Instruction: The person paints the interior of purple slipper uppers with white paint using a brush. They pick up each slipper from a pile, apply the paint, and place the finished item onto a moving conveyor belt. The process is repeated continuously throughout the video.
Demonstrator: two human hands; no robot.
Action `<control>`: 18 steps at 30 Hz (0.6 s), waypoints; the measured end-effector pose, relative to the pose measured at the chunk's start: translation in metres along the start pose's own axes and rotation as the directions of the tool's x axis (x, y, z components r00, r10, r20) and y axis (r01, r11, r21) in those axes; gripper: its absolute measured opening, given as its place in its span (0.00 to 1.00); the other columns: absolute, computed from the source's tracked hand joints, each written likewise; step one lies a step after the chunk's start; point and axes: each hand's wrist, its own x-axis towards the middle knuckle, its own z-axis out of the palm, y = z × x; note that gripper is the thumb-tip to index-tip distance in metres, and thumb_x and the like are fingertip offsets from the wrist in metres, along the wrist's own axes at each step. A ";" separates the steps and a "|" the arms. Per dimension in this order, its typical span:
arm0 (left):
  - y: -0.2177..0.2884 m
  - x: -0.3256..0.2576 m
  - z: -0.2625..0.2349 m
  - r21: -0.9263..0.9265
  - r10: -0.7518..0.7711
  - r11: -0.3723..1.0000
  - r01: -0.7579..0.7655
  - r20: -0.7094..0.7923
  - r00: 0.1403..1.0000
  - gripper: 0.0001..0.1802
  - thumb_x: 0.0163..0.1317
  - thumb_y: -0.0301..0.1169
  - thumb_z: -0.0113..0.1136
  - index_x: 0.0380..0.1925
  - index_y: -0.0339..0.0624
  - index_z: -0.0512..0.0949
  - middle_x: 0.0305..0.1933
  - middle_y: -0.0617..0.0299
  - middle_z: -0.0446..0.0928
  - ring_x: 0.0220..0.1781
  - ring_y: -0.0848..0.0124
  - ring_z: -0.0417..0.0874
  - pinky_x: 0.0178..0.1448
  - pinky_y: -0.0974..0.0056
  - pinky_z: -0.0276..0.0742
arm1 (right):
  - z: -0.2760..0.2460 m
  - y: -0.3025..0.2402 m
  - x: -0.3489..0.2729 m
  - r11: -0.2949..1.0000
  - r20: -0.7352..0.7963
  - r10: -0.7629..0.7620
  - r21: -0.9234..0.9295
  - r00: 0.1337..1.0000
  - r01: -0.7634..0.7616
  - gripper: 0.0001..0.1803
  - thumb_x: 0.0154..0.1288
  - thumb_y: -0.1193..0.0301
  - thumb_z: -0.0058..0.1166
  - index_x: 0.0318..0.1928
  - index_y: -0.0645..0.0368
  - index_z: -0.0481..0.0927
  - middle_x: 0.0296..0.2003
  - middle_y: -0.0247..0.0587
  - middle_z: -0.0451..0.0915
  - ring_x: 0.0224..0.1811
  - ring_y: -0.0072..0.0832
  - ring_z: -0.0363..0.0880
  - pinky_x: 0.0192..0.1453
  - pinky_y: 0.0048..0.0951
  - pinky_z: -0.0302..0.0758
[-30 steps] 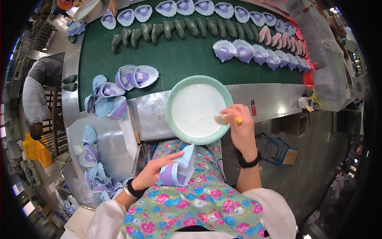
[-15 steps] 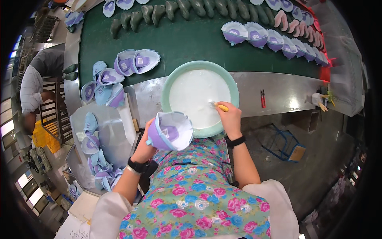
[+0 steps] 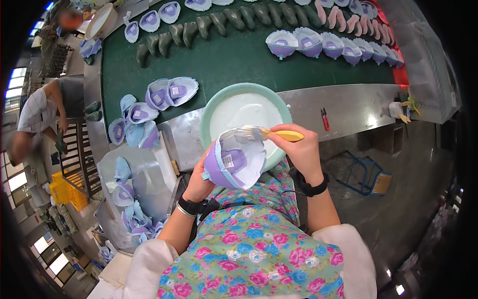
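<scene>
While left hand (image 3: 200, 180) is clasping upper (image 3: 234, 159), right hand (image 3: 302, 149) is pinching brush (image 3: 288, 135) at upper's one-o'clock rim, seemingly coating; next stroke's needing steadiness.

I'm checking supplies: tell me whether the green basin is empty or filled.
Not empty: the green basin holds white liquid, visible inside its rim; I cannot tell how deep.

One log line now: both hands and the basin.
left hand: holds purple upper; right hand: holds yellow-handled brush at upper's rim; green basin: white liquid
</scene>
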 end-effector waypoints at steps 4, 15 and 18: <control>0.004 0.000 -0.003 -0.073 0.076 0.994 -0.077 -0.012 0.997 0.35 0.69 0.25 0.57 0.74 0.47 0.58 0.73 0.62 0.65 0.70 0.68 0.69 0.73 0.58 0.66 | 0.004 0.003 -0.015 0.992 -0.071 0.099 -0.075 0.993 -0.104 0.11 0.58 0.68 0.70 0.32 0.65 0.86 0.22 0.38 0.85 0.24 0.18 0.81 0.30 0.20 0.75; 0.015 -0.002 -0.002 0.116 0.351 0.932 -0.343 -0.049 0.935 0.35 0.69 0.24 0.56 0.74 0.46 0.58 0.71 0.59 0.67 0.68 0.66 0.72 0.71 0.59 0.71 | 0.004 -0.034 -0.039 0.987 0.082 0.149 0.048 0.985 -0.153 0.10 0.57 0.70 0.70 0.30 0.64 0.85 0.21 0.37 0.83 0.25 0.14 0.79 0.30 0.19 0.74; 0.019 -0.001 0.002 -0.045 0.328 0.941 -0.335 -0.116 0.937 0.28 0.71 0.28 0.55 0.70 0.43 0.64 0.64 0.59 0.74 0.63 0.65 0.77 0.66 0.60 0.75 | 0.000 -0.019 -0.022 0.998 -0.046 0.054 -0.041 0.998 -0.056 0.08 0.57 0.71 0.69 0.32 0.64 0.85 0.23 0.39 0.83 0.26 0.17 0.81 0.32 0.21 0.76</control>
